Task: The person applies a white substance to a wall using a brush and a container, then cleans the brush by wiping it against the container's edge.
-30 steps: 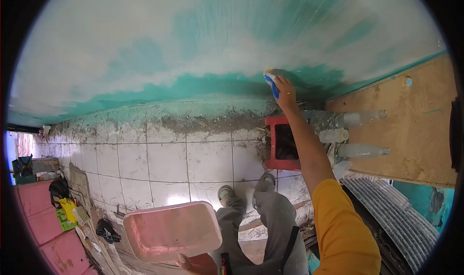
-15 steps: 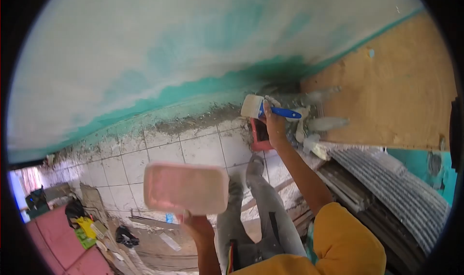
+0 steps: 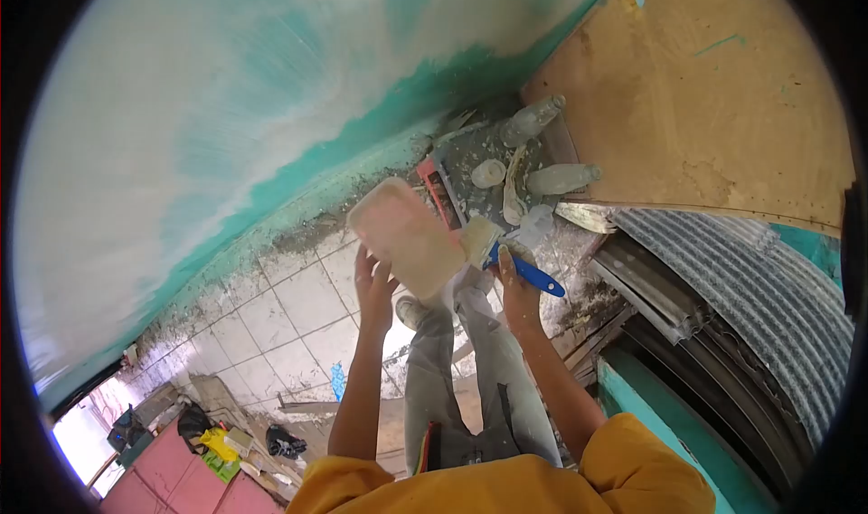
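My left hand [image 3: 373,295] holds a pinkish, cream-coloured plastic tub [image 3: 407,238] by its lower left side. The tub is tilted, and what is in it cannot be made out. My right hand [image 3: 518,292] grips a wide paintbrush [image 3: 527,272] with a blue handle. Its pale, coated bristles point up and left, close beside the tub's right edge. The wall [image 3: 244,80] ahead has whitish paint streaked over teal.
Glass bottles [image 3: 562,179] and a white cup [image 3: 488,173] stand in the corner beside a wooden panel [image 3: 705,107]. Corrugated sheets [image 3: 732,270] lie at the right. Pink tiled surface [image 3: 172,478] and bags are at lower left; floor tiles [image 3: 303,301] are dirty.
The view has turned towards the corner. The tub has moved up and right and tilted; the brush has come down beside it. Both hands keep their holds.
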